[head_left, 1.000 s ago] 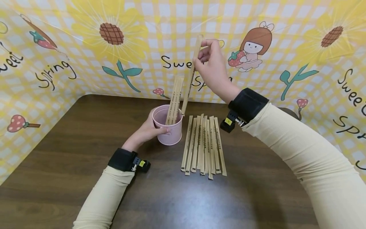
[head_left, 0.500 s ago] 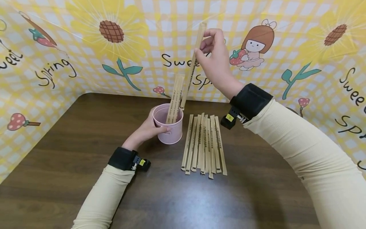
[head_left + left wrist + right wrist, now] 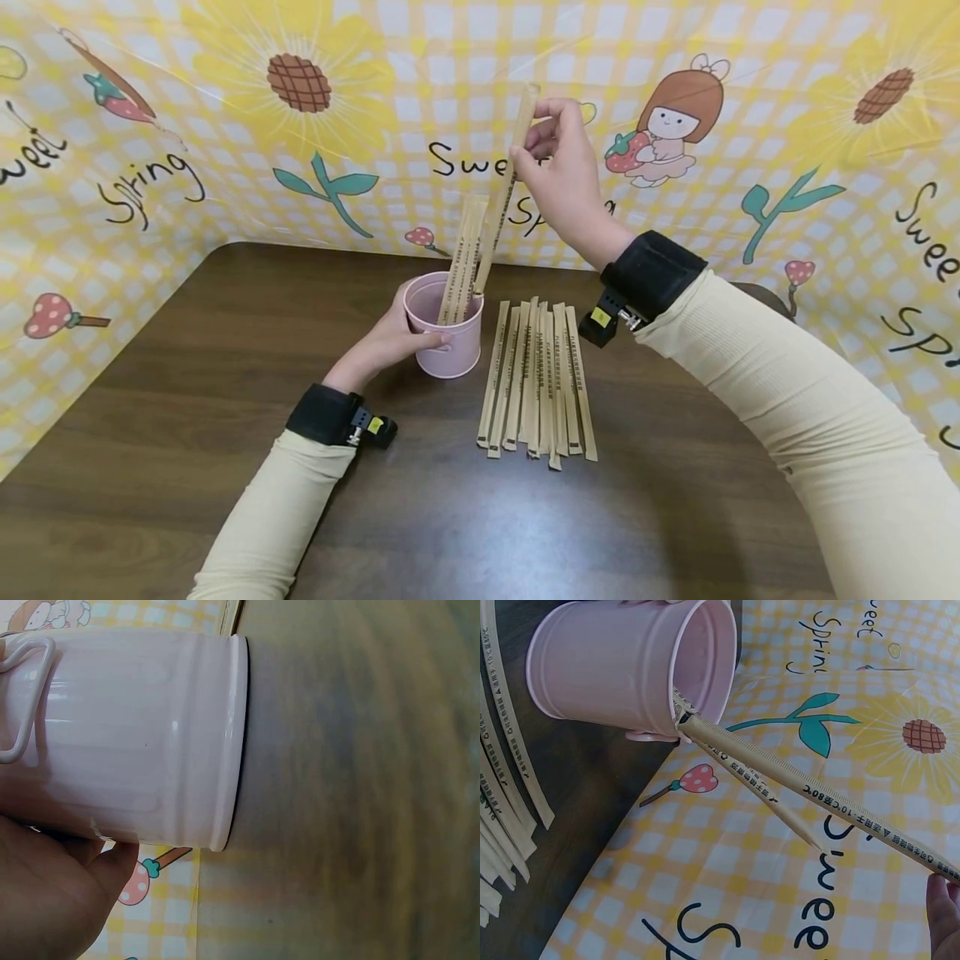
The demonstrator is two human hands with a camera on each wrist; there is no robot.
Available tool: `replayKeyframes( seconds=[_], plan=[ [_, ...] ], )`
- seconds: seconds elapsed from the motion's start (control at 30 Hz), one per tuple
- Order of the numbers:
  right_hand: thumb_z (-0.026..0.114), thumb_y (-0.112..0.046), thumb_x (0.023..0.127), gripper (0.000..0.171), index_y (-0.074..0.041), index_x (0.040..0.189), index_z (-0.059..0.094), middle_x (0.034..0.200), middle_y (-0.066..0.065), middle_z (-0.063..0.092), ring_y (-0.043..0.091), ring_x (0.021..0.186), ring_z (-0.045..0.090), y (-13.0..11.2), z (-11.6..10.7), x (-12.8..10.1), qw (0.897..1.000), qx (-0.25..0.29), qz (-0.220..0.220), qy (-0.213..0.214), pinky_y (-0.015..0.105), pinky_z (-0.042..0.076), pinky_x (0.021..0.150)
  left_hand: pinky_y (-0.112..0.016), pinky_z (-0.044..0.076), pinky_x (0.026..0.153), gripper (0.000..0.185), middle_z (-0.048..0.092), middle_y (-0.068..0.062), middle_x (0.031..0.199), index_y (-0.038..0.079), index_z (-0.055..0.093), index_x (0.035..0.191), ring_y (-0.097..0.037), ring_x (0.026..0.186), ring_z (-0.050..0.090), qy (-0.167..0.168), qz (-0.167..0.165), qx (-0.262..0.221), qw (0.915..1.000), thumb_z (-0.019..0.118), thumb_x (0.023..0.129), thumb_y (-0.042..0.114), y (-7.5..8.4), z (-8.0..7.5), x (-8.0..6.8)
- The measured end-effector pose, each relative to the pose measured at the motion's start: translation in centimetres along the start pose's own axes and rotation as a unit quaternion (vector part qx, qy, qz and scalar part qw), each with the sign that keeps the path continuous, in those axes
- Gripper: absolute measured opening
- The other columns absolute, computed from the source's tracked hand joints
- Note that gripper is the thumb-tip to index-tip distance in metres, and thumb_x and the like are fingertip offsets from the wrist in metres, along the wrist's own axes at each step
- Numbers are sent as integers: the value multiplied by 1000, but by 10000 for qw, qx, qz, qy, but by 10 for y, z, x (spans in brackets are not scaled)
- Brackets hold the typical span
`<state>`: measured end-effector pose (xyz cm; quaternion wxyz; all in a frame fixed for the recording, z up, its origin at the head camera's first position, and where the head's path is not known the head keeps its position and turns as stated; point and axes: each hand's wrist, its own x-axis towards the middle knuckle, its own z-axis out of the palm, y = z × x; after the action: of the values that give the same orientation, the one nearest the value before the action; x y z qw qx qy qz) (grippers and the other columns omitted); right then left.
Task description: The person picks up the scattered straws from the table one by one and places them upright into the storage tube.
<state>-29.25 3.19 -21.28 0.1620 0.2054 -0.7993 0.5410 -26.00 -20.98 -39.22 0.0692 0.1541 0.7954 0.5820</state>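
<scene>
My left hand [image 3: 386,340] grips a small pink bucket [image 3: 454,353] around its side, thumb across the front near the wire handle [image 3: 37,697]. Several paper-wrapped straws [image 3: 461,262] stand in the bucket, leaning right and reaching well above its rim. High to the right, my right hand [image 3: 564,179] pinches one more wrapped straw [image 3: 505,196] close to its top between thumb and fingers. That straw slants down, and its lower end is right at the bucket's right rim. In the right wrist view, printed lettering runs along the held straw [image 3: 832,801].
On the brown wooden table [image 3: 187,400], several wrapped straws [image 3: 534,383] lie side by side in a loose row right of the bucket. A yellow checked cloth [image 3: 405,75] with printed flowers and words hangs behind and at the sides of the table.
My right hand rose with the straw, then came down again, bringing the straw's lower end back to the bucket's rim. The left hand keeps holding the bucket in place.
</scene>
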Motion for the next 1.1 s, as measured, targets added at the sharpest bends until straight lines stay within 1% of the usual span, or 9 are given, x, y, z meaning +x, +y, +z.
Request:
replayKeyframes(
  seconds=[0.17,0.23,0.33,0.4,0.5,0.63,0.77,0.93,1.1],
  plan=[
    [57,-7,101,39,-4,136,39,100,-4,47,10,94,54,0,-1,1,9998,144,83,61,23,42,82,-51,29,119,95,26,-21,160,6,17,159,-36,144,34,-140,280,-96,9995,73,82,1,0,0,2],
    [57,-6,101,39,-4,136,39,100,-4,48,10,93,54,0,0,2,9998,173,39,47,23,43,82,-51,29,119,95,27,-21,160,6,18,159,-36,144,34,-105,257,-97,9996,74,82,1,0,0,2],
    [57,-5,101,39,-3,135,39,99,-5,48,9,91,54,2,3,2,9999,108,-60,-11,23,46,82,-52,27,120,97,27,-21,159,6,16,158,-36,144,34,-13,105,-13,9999,75,81,3,0,-1,1],
    [57,-4,100,38,-1,134,39,99,-4,48,9,90,54,5,5,2,9999,59,-97,-42,22,47,82,-52,26,121,99,26,-22,159,6,14,158,-37,145,32,25,-22,20,10000,75,81,4,0,-1,1],
    [56,-3,100,37,-1,133,39,99,-1,50,11,91,56,10,8,-1,9999,-71,-115,-101,22,47,81,-53,26,121,99,25,-23,159,6,12,159,-38,146,32,15,-81,35,10000,75,81,5,0,0,1],
    [55,-3,101,37,0,134,38,101,3,51,23,99,59,17,11,-5,9994,-194,-100,-254,23,45,80,-52,27,121,99,27,-22,159,5,13,158,-37,145,33,21,-60,29,10000,75,81,5,0,0,0],
    [55,-3,101,38,1,135,38,104,6,52,32,105,60,25,16,-10,9989,-246,-96,-390,27,47,82,-52,27,121,99,27,-22,159,6,14,158,-38,145,33,19,-17,-16,10000,75,81,4,1,0,0],
    [56,-1,101,40,3,135,38,106,12,53,34,107,62,35,24,-17,9984,-249,-6,-505,34,53,88,-51,28,121,98,28,-22,158,5,13,158,-37,144,34,22,-56,-21,10000,74,82,4,1,0,2],
    [57,-1,100,42,4,137,38,108,16,56,36,107,62,42,32,-24,9980,-210,89,-592,37,52,89,-52,28,121,99,27,-23,159,5,13,159,-38,145,33,17,-54,-11,10000,74,82,4,1,0,1]
  ],
)
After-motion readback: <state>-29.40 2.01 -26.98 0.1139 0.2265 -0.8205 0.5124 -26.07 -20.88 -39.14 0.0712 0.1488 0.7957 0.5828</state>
